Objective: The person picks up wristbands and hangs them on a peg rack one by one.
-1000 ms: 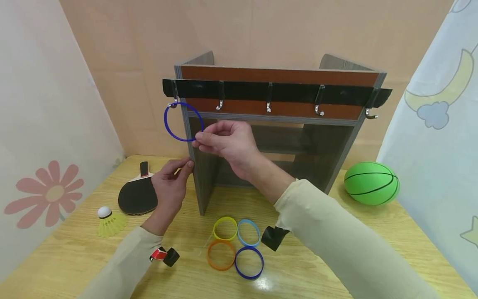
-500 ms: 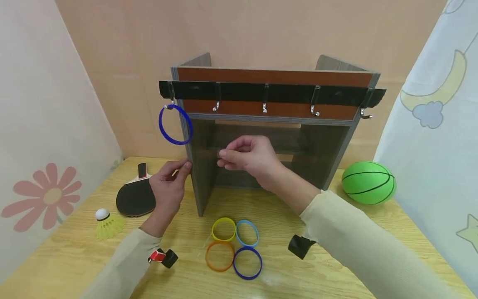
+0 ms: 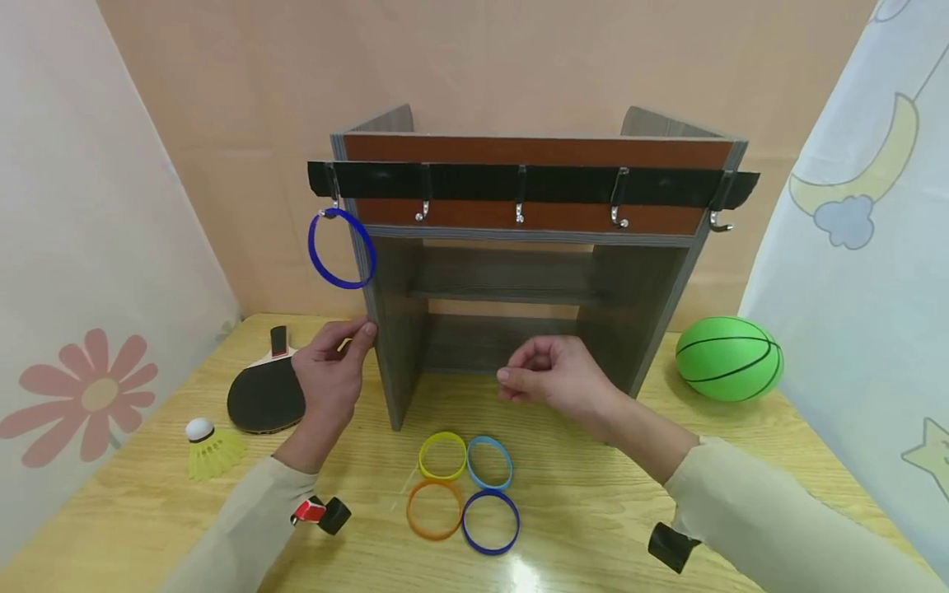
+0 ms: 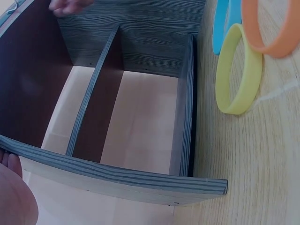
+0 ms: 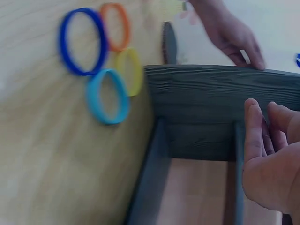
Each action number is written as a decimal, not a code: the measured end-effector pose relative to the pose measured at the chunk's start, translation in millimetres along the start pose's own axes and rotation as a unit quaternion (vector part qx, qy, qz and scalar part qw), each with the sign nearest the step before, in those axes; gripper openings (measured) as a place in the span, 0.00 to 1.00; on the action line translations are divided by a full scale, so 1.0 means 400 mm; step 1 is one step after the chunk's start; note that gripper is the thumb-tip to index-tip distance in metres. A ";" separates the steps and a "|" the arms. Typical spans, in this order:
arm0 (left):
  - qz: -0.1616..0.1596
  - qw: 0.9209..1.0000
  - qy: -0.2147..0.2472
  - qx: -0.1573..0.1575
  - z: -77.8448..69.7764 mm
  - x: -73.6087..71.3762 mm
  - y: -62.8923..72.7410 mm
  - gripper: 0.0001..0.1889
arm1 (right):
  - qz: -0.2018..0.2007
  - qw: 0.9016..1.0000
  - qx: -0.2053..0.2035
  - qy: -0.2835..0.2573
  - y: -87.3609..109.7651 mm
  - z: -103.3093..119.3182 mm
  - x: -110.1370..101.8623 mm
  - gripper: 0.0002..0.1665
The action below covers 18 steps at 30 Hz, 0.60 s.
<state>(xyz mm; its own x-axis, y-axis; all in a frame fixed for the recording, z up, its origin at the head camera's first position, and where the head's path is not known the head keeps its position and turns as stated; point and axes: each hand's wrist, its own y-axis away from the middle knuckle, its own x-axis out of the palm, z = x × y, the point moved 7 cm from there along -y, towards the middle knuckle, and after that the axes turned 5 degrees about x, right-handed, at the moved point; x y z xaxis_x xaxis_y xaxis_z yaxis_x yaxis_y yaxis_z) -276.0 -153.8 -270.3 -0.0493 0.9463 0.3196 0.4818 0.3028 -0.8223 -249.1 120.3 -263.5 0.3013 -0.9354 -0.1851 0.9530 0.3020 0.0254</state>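
A dark blue silicone wristband hangs from the leftmost metal hook on the black strip of a small grey wooden shelf. My left hand pinches the front edge of the shelf's left side panel, below that wristband. In front of the shelf's opening is my right hand, fingers loosely curled, holding nothing. Four-coloured wristbands lie on the table: yellow, light blue, orange and another dark blue one. The right wrist view shows the right hand's fingers bare.
A black table tennis bat and a yellow shuttlecock lie at the left. A green ball with black lines sits right of the shelf. More hooks line the black strip. Patterned white cloths flank both sides.
My right hand has let go of the dark blue wristband, which now hangs on the leftmost hook, and has moved down and right. My left hand keeps its place on the panel.
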 end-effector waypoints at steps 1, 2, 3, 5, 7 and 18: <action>0.000 1.000 0.003 0.001 0.000 0.000 0.000 0.08 | 0.003 1.000 0.005 0.000 0.004 -0.017 -0.003 0.11; 0.001 1.000 0.004 0.002 0.000 0.000 0.000 0.08 | 0.005 1.000 0.010 0.003 0.007 -0.034 -0.006 0.11; 0.002 1.000 0.005 0.003 -0.001 0.000 0.000 0.08 | 0.006 1.000 0.013 0.005 0.010 -0.050 -0.008 0.11; 0.003 1.000 0.008 0.004 -0.001 0.002 0.000 0.08 | 0.010 1.000 0.018 0.012 0.018 -0.079 -0.012 0.11; 0.004 1.000 0.002 0.005 -0.001 0.003 0.000 0.08 | 0.013 0.999 0.025 0.018 0.026 -0.105 -0.016 0.11; 0.001 1.000 -0.001 -0.002 0.002 -0.002 0.001 0.08 | 0.020 0.998 0.056 0.021 0.051 -0.223 -0.023 0.10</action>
<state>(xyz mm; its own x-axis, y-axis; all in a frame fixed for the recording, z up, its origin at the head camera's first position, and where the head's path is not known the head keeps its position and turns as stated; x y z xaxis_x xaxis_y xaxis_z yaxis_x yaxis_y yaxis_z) -276.6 -154.3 -271.3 -0.0512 0.9470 0.3171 0.4851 0.3011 -0.8210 -235.2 151.4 -348.8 0.3401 -0.9134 -0.2236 0.9384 0.3143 0.1437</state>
